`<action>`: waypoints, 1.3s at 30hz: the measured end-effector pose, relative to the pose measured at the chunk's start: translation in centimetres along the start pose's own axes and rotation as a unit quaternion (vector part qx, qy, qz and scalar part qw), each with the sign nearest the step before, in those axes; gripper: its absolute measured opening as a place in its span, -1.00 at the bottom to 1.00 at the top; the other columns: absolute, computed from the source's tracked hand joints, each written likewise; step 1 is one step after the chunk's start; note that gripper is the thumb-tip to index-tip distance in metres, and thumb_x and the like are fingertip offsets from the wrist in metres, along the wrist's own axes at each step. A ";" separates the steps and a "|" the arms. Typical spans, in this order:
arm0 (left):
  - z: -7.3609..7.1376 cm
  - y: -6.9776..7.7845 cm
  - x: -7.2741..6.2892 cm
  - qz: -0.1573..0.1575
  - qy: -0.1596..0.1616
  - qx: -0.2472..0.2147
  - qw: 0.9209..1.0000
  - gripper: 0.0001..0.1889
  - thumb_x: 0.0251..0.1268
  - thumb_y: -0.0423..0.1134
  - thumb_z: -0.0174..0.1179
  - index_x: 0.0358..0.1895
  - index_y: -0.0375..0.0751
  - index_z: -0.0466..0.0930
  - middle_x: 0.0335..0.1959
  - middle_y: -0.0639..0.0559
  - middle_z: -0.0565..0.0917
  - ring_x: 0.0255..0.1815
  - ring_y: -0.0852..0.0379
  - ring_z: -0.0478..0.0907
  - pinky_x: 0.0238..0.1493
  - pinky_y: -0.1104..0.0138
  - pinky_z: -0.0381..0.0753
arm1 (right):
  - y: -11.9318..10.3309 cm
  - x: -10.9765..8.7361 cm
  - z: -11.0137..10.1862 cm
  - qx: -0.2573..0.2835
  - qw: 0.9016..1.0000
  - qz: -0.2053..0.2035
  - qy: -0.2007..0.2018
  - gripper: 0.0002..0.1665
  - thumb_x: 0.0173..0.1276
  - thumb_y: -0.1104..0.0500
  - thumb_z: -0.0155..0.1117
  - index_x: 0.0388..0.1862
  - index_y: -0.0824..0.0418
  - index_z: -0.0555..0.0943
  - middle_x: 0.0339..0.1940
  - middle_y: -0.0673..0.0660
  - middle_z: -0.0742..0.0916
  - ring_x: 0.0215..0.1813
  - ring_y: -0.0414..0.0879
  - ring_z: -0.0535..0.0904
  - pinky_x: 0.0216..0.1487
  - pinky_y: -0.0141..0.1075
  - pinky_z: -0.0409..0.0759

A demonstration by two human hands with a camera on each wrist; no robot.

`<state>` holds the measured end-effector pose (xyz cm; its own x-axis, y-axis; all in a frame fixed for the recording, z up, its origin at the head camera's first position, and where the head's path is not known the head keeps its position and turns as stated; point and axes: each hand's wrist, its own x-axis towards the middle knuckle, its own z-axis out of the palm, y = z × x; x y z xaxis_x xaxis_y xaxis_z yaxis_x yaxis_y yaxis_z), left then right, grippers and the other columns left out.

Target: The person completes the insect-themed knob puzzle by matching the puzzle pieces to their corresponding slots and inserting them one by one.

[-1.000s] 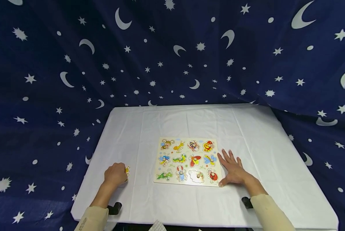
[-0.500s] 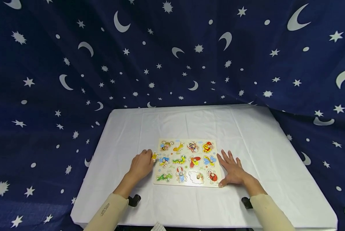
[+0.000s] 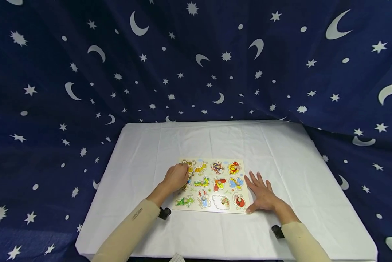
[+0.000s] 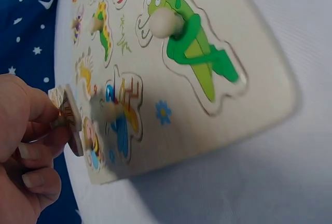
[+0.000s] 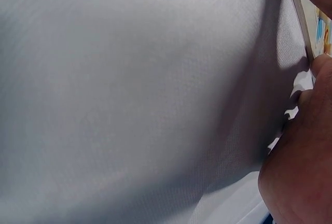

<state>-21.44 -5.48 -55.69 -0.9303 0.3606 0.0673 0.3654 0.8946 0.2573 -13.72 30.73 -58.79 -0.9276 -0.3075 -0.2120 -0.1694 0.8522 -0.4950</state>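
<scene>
A pale wooden peg puzzle board (image 3: 196, 207) lies on the white cloth, with rows of insect pictures and round knobs. My left hand (image 3: 176, 177) is over its upper left part. In the left wrist view the fingers pinch a wooden puzzle piece (image 4: 67, 112) by its knob, its printed face mostly hidden. The piece is tilted near the bee and blue insect pictures; whether it touches the board, I cannot tell. A green grasshopper piece (image 4: 194, 47) sits in the nearer corner. My right hand (image 3: 265, 196) is spread at the board's right edge, thumb and fingertips touching it.
The white-covered table (image 3: 281, 153) extends around the board on every side. A dark blue curtain (image 3: 169, 72) with moons and stars hangs behind and beside it. Black wrist mounts (image 3: 164, 213) show below both wrists.
My left hand has carried the puzzle piece from the cloth on the left, rightward and away from me, to above the board's upper left. My right hand stays at the right edge.
</scene>
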 end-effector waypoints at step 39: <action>2.5 4.4 4.2 -0.008 -0.074 0.027 0.997 -0.80 0.36 -0.06 0.20 -0.16 -0.09 0.62 -0.34 0.06 0.64 -0.45 0.18 0.56 -0.47 0.34 0.50 | 0.4 -0.9 -0.6 -0.003 0.999 0.006 -0.033 0.67 -0.52 -0.28 0.63 0.56 0.30 0.01 0.60 0.37 -0.08 0.57 0.42 -0.35 0.36 0.44 -0.33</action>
<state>-23.69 0.63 -56.66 -0.9223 0.3778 -0.0810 0.3555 0.9119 0.2052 -13.15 31.64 -58.33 -0.9059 -0.3243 -0.2723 -0.1608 0.8584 -0.4872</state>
